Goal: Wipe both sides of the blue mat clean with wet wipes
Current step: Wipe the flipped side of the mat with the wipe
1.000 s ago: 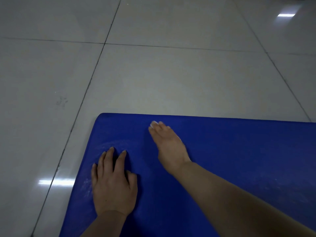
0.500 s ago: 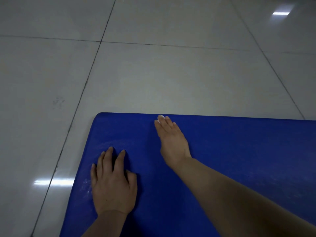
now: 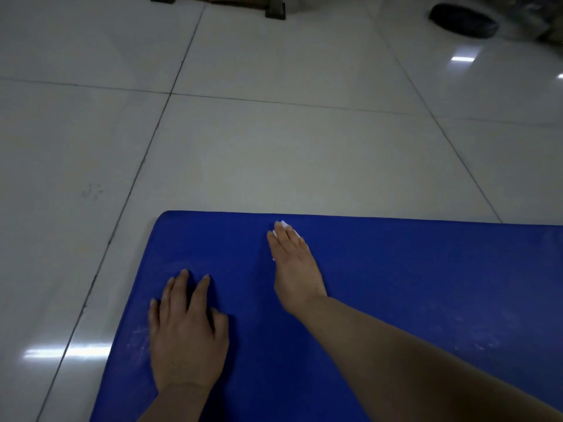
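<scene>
The blue mat (image 3: 411,284) lies flat on the tiled floor and fills the lower right of the view. My left hand (image 3: 185,333) rests flat on it near its left edge, fingers straight and spread. My right hand (image 3: 294,266) reaches toward the mat's far edge with straight fingers pressing a white wet wipe (image 3: 285,225) onto the mat. Only small white bits of the wipe show around the fingertips. Faint whitish smears mark the mat beside my left hand and at the right.
Glossy grey-white floor tiles (image 3: 274,132) surround the mat. At the far top stands the base of a piece of furniture (image 3: 274,9). A dark round object (image 3: 463,19) lies on the floor at the top right.
My right hand has slid the wipe further along the mat toward its far edge. The left hand has stayed in place. The view has tilted up, showing more floor.
</scene>
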Action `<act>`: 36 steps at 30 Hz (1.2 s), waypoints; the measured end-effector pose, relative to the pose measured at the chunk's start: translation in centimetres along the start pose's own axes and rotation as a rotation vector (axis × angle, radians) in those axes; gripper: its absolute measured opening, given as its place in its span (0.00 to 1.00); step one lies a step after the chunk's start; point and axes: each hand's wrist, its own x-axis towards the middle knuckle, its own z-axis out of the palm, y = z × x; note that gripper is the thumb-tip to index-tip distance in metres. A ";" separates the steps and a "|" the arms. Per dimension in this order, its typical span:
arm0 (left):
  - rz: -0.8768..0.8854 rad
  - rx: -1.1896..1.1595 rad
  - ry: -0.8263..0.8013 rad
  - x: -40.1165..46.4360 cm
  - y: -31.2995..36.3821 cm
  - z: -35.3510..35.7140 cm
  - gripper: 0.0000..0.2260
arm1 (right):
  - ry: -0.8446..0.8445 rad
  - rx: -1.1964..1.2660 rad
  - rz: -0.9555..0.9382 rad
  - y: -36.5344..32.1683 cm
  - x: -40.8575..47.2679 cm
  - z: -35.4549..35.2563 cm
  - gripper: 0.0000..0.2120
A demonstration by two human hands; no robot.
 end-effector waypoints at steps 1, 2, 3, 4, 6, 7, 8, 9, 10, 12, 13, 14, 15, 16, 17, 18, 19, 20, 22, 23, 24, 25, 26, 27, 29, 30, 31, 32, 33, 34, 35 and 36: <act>0.012 -0.002 0.000 0.0 -0.1 0.1 0.25 | 0.000 -0.003 -0.002 0.1 0.0 0.1 0.34; 0.022 0.003 0.001 -0.1 -0.3 0.1 0.23 | 0.001 -0.007 -0.006 0.0 0.0 0.1 0.34; 0.027 0.011 -0.003 -0.2 -0.5 0.1 0.21 | -0.002 -0.015 -0.010 0.0 0.0 0.1 0.34; 0.020 0.026 -0.014 -0.4 -0.7 0.0 0.20 | -0.002 -0.020 -0.013 -0.1 0.0 0.2 0.34; 0.003 0.063 -0.001 -1.5 -1.0 -0.2 0.20 | -0.017 -0.030 -0.013 0.1 0.0 0.1 0.33; -0.002 0.082 0.006 -2.1 -1.0 -0.3 0.21 | -0.022 -0.020 -0.018 0.3 0.1 0.0 0.33; -0.003 0.097 -0.004 -2.7 -1.1 -0.5 0.23 | -0.030 -0.009 -0.027 0.4 0.2 -0.1 0.33; 0.005 0.101 -0.018 -3.1 -1.1 -0.5 0.25 | -0.038 -0.001 -0.040 0.5 0.1 -0.3 0.33; 0.013 0.100 -0.026 -3.2 -1.3 -0.5 0.26 | -0.049 0.001 -0.054 0.7 0.1 -0.6 0.33; 0.011 0.102 -0.031 -3.1 -1.4 -0.3 0.26 | -0.055 0.022 -0.026 1.9 -0.3 -1.9 0.33; 0.009 0.106 -0.038 -3.1 -1.3 -0.3 0.26 | -0.035 0.021 0.025 2.8 -0.5 -2.5 0.33; 0.010 0.110 -0.046 -3.1 -1.3 -0.4 0.26 | -0.001 -0.010 0.080 3.7 -0.7 -2.9 0.34; 0.014 0.121 -0.049 -3.1 -1.4 -0.4 0.26 | 0.020 -0.064 0.137 4.2 -1.0 -3.0 0.35; 0.017 0.132 -0.058 -3.1 -1.4 -0.3 0.26 | 0.035 -0.098 0.183 4.3 -1.2 -2.7 0.35; 0.018 0.140 -0.061 -3.1 -1.4 -0.3 0.26 | 0.038 -0.121 0.204 3.7 -1.3 -2.2 0.34; 0.017 0.141 -0.061 -3.1 -1.5 -0.3 0.26 | 0.033 -0.150 0.176 2.6 -1.4 -1.5 0.33; 0.016 0.137 -0.056 -3.1 -1.5 -0.3 0.26 | 0.020 -0.214 0.110 1.3 -1.5 -0.8 0.33; 0.014 0.131 -0.054 -3.1 -1.4 -0.3 0.26 | 0.002 -0.255 0.017 0.0 -1.6 0.1 0.33; 0.011 0.125 -0.045 -3.1 -1.4 -0.3 0.26 | -0.049 -0.259 -0.146 -1.7 -2.3 0.9 0.35; 0.013 0.128 -0.041 -3.0 -1.4 -0.3 0.26 | -0.049 -0.239 -0.186 -1.8 -2.7 0.7 0.36; 0.015 0.131 -0.045 -2.9 -1.4 -0.4 0.26 | -0.035 -0.204 -0.180 -1.1 -3.2 0.3 0.36; 0.017 0.134 -0.048 -2.9 -1.3 -0.4 0.27 | -0.018 -0.155 -0.115 -0.1 -3.6 -0.3 0.36; 0.017 0.134 -0.051 -2.8 -1.3 -0.5 0.27 | 0.024 -0.097 -0.015 1.1 -4.1 -0.9 0.35; 0.017 0.134 -0.050 -2.8 -1.3 -0.5 0.27 | 0.077 -0.063 0.089 2.4 -4.8 -1.2 0.34; 0.020 0.132 -0.048 -2.9 -1.4 -0.4 0.26 | 0.092 -0.113 0.261 3.9 -5.8 -1.4 0.34; 0.021 0.126 -0.046 -3.0 -1.4 -0.3 0.26 | 0.089 -0.162 0.281 3.4 -6.1 -1.2 0.34; 0.020 0.121 -0.045 -3.0 -1.5 -0.3 0.26 | 0.094 -0.184 0.242 2.4 -6.2 -0.7 0.33; 0.016 0.116 -0.046 -3.0 -1.5 -0.2 0.26 | 0.075 -0.181 0.164 0.8 -6.4 -0.1 0.33; 0.012 0.111 -0.048 -3.1 -1.5 -0.3 0.27 | 0.040 -0.187 0.065 -1.0 -6.4 0.7 0.33; 0.009 0.105 -0.048 -3.0 -1.5 -0.3 0.27 | -0.001 -0.184 -0.052 -2.6 -6.5 1.6 0.33; 0.009 0.100 -0.045 -3.0 -1.5 -0.3 0.27 | -0.019 -0.145 -0.113 -4.0 -6.5 2.0 0.34; 0.013 0.097 -0.039 -3.0 -1.5 -0.3 0.27 | -0.034 -0.111 -0.151 -4.7 -6.4 2.4 0.34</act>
